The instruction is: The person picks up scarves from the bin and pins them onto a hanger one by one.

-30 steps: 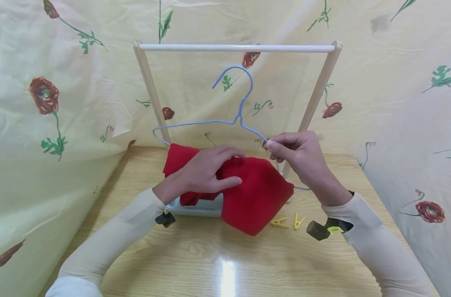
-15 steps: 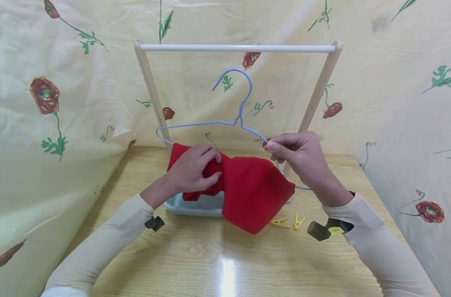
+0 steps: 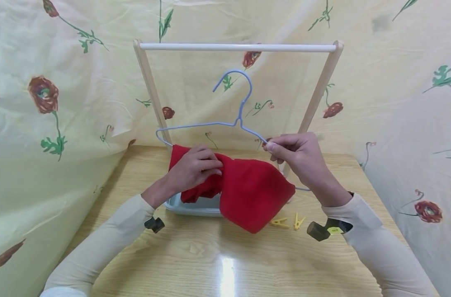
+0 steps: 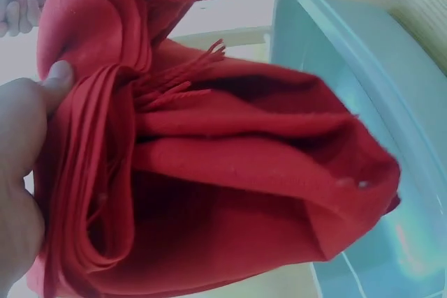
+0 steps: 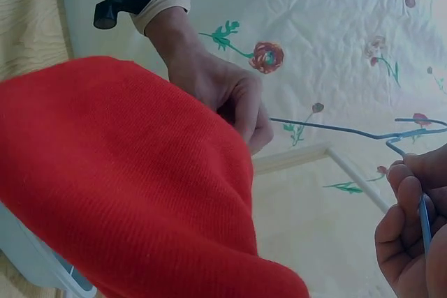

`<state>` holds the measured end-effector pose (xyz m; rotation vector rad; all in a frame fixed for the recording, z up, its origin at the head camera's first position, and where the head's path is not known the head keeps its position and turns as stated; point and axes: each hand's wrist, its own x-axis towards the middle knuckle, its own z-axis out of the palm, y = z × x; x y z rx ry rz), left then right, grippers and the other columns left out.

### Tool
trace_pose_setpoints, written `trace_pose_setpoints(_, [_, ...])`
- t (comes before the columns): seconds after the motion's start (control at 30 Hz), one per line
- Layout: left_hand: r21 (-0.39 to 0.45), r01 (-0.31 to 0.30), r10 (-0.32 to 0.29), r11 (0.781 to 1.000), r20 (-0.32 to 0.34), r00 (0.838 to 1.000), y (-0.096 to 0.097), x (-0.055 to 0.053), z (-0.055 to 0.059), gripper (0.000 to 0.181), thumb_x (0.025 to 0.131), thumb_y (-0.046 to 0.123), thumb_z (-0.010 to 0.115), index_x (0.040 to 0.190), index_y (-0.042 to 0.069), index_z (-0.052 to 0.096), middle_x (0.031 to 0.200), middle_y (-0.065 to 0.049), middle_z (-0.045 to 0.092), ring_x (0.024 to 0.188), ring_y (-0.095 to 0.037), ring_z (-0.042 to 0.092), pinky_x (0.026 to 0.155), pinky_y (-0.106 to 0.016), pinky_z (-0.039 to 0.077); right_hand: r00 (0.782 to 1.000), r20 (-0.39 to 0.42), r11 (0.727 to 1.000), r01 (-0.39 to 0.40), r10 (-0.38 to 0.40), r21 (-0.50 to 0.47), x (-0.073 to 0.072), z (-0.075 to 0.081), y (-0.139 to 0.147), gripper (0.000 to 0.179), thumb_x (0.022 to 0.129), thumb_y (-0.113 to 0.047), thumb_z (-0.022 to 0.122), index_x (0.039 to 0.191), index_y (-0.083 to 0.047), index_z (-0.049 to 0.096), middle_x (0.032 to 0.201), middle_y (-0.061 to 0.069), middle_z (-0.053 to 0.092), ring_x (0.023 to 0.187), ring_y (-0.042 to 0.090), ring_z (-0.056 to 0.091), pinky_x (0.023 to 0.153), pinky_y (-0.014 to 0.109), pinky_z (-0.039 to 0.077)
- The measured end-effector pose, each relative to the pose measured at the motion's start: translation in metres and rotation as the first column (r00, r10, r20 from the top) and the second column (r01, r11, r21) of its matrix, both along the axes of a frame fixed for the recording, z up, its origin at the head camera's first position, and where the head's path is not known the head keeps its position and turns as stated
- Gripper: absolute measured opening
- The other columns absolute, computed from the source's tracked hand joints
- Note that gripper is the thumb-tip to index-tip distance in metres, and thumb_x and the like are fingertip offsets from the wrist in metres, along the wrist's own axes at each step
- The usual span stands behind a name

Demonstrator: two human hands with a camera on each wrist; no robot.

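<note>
A red scarf (image 3: 253, 189) with fringed ends, seen in the left wrist view, hangs in folds over the lower bar of a blue wire hanger (image 3: 195, 124). My left hand (image 3: 193, 170) grips the scarf's bunched left part, its thumb (image 4: 59, 78) against the folds. My right hand (image 3: 301, 159) pinches the hanger's right shoulder between thumb and fingers. The hanger is held up with its hook on top, in front of the rack. In the right wrist view, the scarf covers part of my left hand (image 5: 209, 82).
A rack with a white rod (image 3: 236, 47) and wooden posts stands behind. Below the scarf, a pale blue tub (image 3: 195, 211) sits on the wooden table (image 3: 180, 255). Two yellow clothespins (image 3: 298, 221) lie right of it. Flowered cloth (image 3: 99, 82) surrounds the table.
My left hand has slid left from the scarf's middle, and its spread fingers have curled onto the folds. The hanger's hook has dipped slightly. My right hand keeps its pinch on the hanger.
</note>
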<state>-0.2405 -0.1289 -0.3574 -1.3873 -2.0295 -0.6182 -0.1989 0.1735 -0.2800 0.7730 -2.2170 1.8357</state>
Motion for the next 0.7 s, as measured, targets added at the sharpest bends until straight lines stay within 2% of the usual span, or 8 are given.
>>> trace_pose_setpoints(0.13, [0.061, 0.006, -0.004, 0.998, -0.027, 1.000, 0.001, -0.002, 0.001, 0.030, 0.079, 0.007, 0.087, 0.107, 0.002, 0.076, 0.099, -0.010, 0.069, 0.093, -0.025, 0.059, 0.079, -0.034, 0.053, 1.000, -0.006, 0.999, 0.030, -0.030, 0.038, -0.002, 0.000, 0.000, 0.011, 0.094, 0.000, 0.070, 0.096, -0.002, 0.081, 0.080, -0.002, 0.074, 0.066, 0.013, 0.064, 0.062, 0.022, 0.055])
trace_pose_setpoints(0.2, [0.090, -0.011, 0.011, 0.996, 0.000, 1.000, 0.003, -0.003, 0.004, 0.028, 0.082, 0.005, 0.083, 0.107, 0.000, 0.073, 0.102, -0.012, 0.067, 0.094, -0.026, 0.059, 0.081, -0.035, 0.052, 0.999, 0.004, 0.997, 0.040, -0.040, 0.061, -0.004, -0.001, 0.000, 0.011, 0.094, -0.002, 0.070, 0.099, 0.004, 0.078, 0.078, -0.002, 0.073, 0.067, 0.014, 0.063, 0.062, 0.023, 0.055])
trace_pose_setpoints(0.27, [0.112, -0.038, 0.033, 0.993, 0.047, 0.998, 0.005, -0.003, 0.009, 0.025, 0.086, 0.003, 0.079, 0.108, -0.002, 0.069, 0.104, -0.014, 0.065, 0.096, -0.027, 0.059, 0.084, -0.037, 0.051, 0.999, 0.027, 0.998, 0.033, -0.034, 0.055, -0.005, -0.002, 0.000, 0.011, 0.095, -0.003, 0.070, 0.098, 0.003, 0.079, 0.077, -0.001, 0.072, 0.067, 0.015, 0.063, 0.062, 0.023, 0.055])
trace_pose_setpoints(0.37, [0.138, -0.089, 0.077, 0.986, 0.085, 0.993, 0.007, -0.004, 0.015, 0.020, 0.091, 0.002, 0.074, 0.108, -0.003, 0.064, 0.104, -0.015, 0.063, 0.096, -0.027, 0.059, 0.087, -0.038, 0.052, 0.998, 0.057, 1.000, 0.004, -0.005, 0.016, -0.007, -0.005, -0.001, 0.013, 0.095, -0.001, 0.069, 0.094, -0.007, 0.081, 0.077, 0.002, 0.071, 0.067, 0.016, 0.062, 0.062, 0.023, 0.055])
trace_pose_setpoints(0.43, [0.166, -0.120, 0.110, 0.979, 0.067, 0.992, 0.007, -0.005, 0.018, 0.019, 0.092, 0.002, 0.072, 0.108, -0.003, 0.063, 0.105, -0.016, 0.062, 0.096, -0.028, 0.059, 0.088, -0.039, 0.052, 0.998, 0.064, 1.000, -0.007, 0.008, -0.009, -0.007, -0.005, -0.002, 0.017, 0.094, 0.001, 0.069, 0.092, -0.009, 0.082, 0.077, 0.003, 0.071, 0.066, 0.016, 0.062, 0.061, 0.023, 0.054])
trace_pose_setpoints(0.5, [0.204, -0.141, 0.138, 0.969, 0.032, 0.990, 0.007, -0.005, 0.019, 0.020, 0.092, 0.001, 0.073, 0.108, -0.003, 0.063, 0.105, -0.016, 0.062, 0.096, -0.029, 0.060, 0.089, -0.041, 0.051, 0.998, 0.065, 1.000, -0.003, 0.004, -0.016, -0.007, -0.005, -0.002, 0.015, 0.094, 0.001, 0.069, 0.091, -0.007, 0.081, 0.074, 0.002, 0.071, 0.065, 0.016, 0.061, 0.061, 0.023, 0.054])
trace_pose_setpoints(0.57, [0.234, -0.145, 0.150, 0.961, -0.003, 0.989, 0.006, -0.004, 0.018, 0.021, 0.091, 0.002, 0.074, 0.108, -0.003, 0.064, 0.106, -0.018, 0.063, 0.098, -0.031, 0.060, 0.090, -0.043, 0.050, 0.998, 0.059, 1.000, 0.011, -0.010, -0.012, -0.008, -0.004, -0.002, 0.015, 0.094, 0.000, 0.069, 0.090, -0.007, 0.081, 0.072, 0.002, 0.070, 0.065, 0.015, 0.061, 0.061, 0.023, 0.053])
trace_pose_setpoints(0.7, [0.218, -0.070, 0.085, 0.973, -0.059, 0.995, 0.002, -0.001, 0.015, 0.019, 0.094, 0.009, 0.073, 0.109, -0.001, 0.066, 0.108, -0.016, 0.064, 0.100, -0.030, 0.060, 0.089, -0.043, 0.050, 0.998, 0.057, 0.999, 0.033, -0.031, -0.033, -0.008, -0.001, 0.000, 0.016, 0.095, 0.000, 0.069, 0.090, -0.009, 0.082, 0.076, 0.000, 0.074, 0.064, 0.013, 0.061, 0.061, 0.022, 0.053])
